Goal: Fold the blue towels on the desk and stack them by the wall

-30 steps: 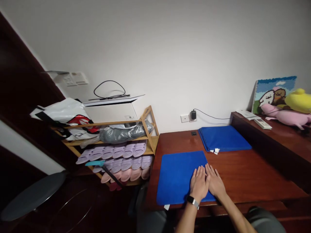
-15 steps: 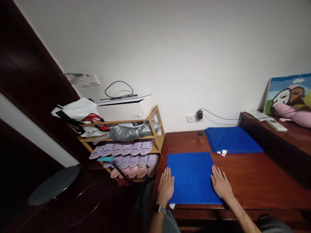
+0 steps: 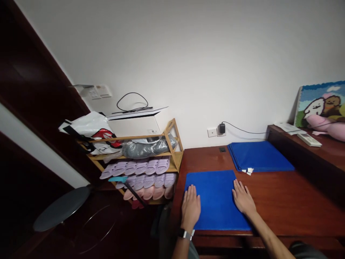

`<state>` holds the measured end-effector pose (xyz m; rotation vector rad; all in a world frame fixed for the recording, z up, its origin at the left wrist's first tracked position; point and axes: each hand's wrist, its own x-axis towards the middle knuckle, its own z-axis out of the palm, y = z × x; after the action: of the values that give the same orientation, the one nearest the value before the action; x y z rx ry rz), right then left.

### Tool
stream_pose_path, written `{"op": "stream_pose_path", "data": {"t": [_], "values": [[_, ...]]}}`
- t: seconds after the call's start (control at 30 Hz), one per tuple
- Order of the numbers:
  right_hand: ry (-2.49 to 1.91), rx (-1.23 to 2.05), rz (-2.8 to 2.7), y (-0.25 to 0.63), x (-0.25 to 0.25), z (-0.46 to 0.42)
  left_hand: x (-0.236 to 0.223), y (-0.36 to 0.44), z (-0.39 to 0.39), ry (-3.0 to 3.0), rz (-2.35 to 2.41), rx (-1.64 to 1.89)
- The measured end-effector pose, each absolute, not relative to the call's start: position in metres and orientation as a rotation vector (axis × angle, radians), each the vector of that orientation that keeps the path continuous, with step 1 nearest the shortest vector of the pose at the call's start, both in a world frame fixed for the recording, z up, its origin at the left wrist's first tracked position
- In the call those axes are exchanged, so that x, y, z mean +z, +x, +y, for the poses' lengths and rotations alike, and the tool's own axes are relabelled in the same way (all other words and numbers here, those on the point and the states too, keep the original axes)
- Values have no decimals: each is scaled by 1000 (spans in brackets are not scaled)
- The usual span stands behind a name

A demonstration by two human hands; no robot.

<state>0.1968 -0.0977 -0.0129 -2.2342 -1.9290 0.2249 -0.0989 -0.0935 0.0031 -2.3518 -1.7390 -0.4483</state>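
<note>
A folded blue cloth (image 3: 215, 201) lies flat and square at the front left of the brown wooden table (image 3: 280, 205). My left hand (image 3: 191, 207) rests flat on its left side, fingers stretched forward. On the right edge of the cloth lies my right hand (image 3: 243, 198), palm down with the fingers a little apart. Behind and to the right is a stack of folded blue cloths (image 3: 260, 155), with white tags (image 3: 248, 170) showing at its front left corner. Neither hand touches that stack.
Left of the table stands a wooden rack (image 3: 176, 162) with lilac slippers (image 3: 141, 166), a white box (image 3: 134, 126) and bags. A black charger (image 3: 222, 128) is plugged into the wall. On the raised ledge at right lie a remote (image 3: 309, 140) and a pink plush toy (image 3: 327, 127).
My left hand has moved right, from the left edge further onto the cloth. The right hand has shifted slightly left and up along the right edge. The stack has stayed put.
</note>
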Motion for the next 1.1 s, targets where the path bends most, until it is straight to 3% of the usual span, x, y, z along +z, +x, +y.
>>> {"op": "stream_pose_path", "data": {"t": [0.2,0.3,0.63,1.1], "values": [[-2241,198,-1976,198,-9,-99,15,39,-81,-2792,-1501,-442],[-2229,211,-1969,199,-11,-97,9,60,-68,-2838,-1592,-414],[-2233,218,-1923,200,-17,-97,-5,-113,-35,-2363,-1926,-339],[-2301,303,-2013,194,17,-46,-14,-121,-36,-2334,-1899,-355]]}}
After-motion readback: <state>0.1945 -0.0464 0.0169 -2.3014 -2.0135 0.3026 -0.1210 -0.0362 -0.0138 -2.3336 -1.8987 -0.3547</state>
